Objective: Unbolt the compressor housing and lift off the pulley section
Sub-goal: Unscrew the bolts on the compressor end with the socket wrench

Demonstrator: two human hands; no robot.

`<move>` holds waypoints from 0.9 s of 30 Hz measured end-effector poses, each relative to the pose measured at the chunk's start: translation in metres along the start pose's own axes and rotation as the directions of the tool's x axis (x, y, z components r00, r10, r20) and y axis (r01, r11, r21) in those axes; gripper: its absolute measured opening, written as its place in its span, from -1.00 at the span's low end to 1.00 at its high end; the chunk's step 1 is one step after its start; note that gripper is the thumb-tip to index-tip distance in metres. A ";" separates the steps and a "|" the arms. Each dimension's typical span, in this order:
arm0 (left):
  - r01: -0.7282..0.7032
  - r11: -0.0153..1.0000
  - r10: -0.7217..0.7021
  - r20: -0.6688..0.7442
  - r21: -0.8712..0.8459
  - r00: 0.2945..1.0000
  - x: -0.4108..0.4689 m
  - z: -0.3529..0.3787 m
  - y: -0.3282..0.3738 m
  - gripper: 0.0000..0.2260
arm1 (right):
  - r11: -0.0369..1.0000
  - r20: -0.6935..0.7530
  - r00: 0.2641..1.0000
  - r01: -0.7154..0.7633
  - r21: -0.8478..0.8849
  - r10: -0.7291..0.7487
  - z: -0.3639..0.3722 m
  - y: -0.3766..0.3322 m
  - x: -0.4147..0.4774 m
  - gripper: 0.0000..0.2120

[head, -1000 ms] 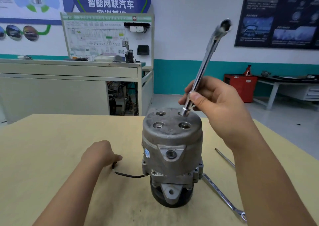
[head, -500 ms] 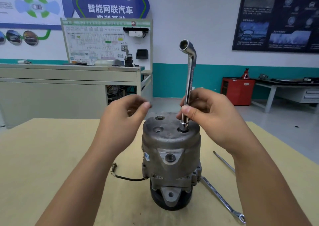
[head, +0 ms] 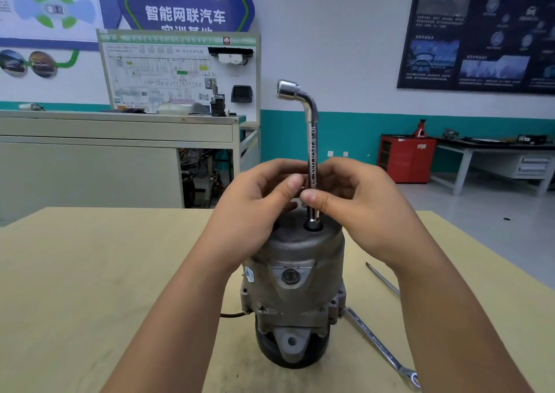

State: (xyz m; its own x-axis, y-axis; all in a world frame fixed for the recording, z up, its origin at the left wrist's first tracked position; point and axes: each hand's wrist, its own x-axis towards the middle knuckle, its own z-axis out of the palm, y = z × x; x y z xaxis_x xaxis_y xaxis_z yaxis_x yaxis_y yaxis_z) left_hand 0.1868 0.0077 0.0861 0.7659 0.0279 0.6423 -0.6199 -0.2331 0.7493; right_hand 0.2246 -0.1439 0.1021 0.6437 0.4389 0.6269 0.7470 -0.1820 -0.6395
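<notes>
1. My left hand [head: 258, 209] had come up off the table [head: 90, 272] and joined my right hand [head: 357, 206] on the socket wrench [head: 312, 152]. Both pinched its shaft low down, thumbs in front, fingers curled behind.
2. The wrench, tilted a second before, now stood upright. Its lower end sat in a bolt recess on top of the compressor housing [head: 297, 272], and the bent end pointed left above my hands.
3. My reading: tool seated, bolt ready to be spun between the fingers. Unbolting under way, nothing lifted yet.
4. Housing stood on end mid-table, pulley section [head: 288, 353] underneath, not yet separated.
5. Surface: pale yellow top. A combination spanner [head: 381, 347] lay just right of the base, a thin rod [head: 383, 278] beyond it, a black lead [head: 231, 315] to the left.
6. Room: wiring display board [head: 180, 74] on a grey bench behind, red cabinet [head: 407, 158] far right, teal-banded wall.
</notes>
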 end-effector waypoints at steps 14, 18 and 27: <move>0.058 0.967 -0.093 0.131 0.247 0.987 -0.003 0.002 0.008 -0.65 | 0.994 0.024 1.000 0.008 0.107 -0.011 -0.006 0.004 0.000 -0.77; 0.058 0.947 -0.090 0.089 0.316 0.992 -0.005 0.007 0.010 -0.68 | 0.998 -0.016 0.999 0.037 0.048 -0.036 -0.008 0.006 0.000 -0.78; 0.073 0.929 -0.086 0.021 0.363 0.996 -0.004 0.008 0.008 -0.77 | 0.992 -0.143 0.987 0.085 0.092 -0.071 -0.007 0.004 -0.001 -0.85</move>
State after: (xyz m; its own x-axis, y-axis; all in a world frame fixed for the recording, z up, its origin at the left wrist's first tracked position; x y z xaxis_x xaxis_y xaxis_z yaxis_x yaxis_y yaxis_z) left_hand 0.1799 -0.0018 0.0883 0.8197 0.0276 0.5721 -0.4585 -0.5670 0.6843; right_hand 0.2284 -0.1514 0.1021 0.6060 0.3208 0.7279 0.7804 -0.0628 -0.6221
